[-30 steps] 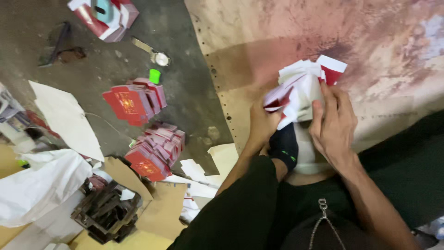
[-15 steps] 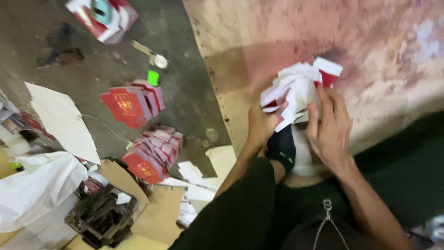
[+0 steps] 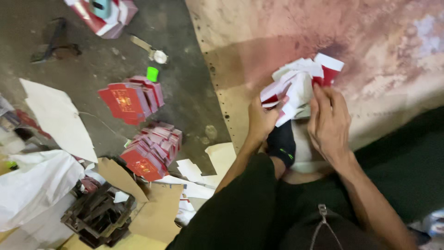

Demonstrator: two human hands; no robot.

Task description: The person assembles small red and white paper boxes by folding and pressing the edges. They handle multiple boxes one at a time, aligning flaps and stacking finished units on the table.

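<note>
Where the person sat, the ground was a dark, gritty concrete floor, and a large stained tan board, blotched pink and red with a row of small holes along its edge, lay across it under the hands. The left hand had its fingers curled closed round the lower end of a bundle of red and white card pieces, and the right hand pinched the bundle's right side, fingers bent against the card. The bundle was held just above the board, in front of the person's dark-clothed knees.

How many cards made up the bundle could not be told, as they overlapped and the hands covered the lower part. The person's foot in a black sock was partly hidden behind the wrists.

On the floor to the left lay two fanned stacks of red folded cartons, well apart from the hands, with a small green object near the upper stack. At the top edge a red and white box was cut off; its contents were unclear. A white sack, brown cardboard sheets and a dark slatted crate filled the lower left corner.
</note>
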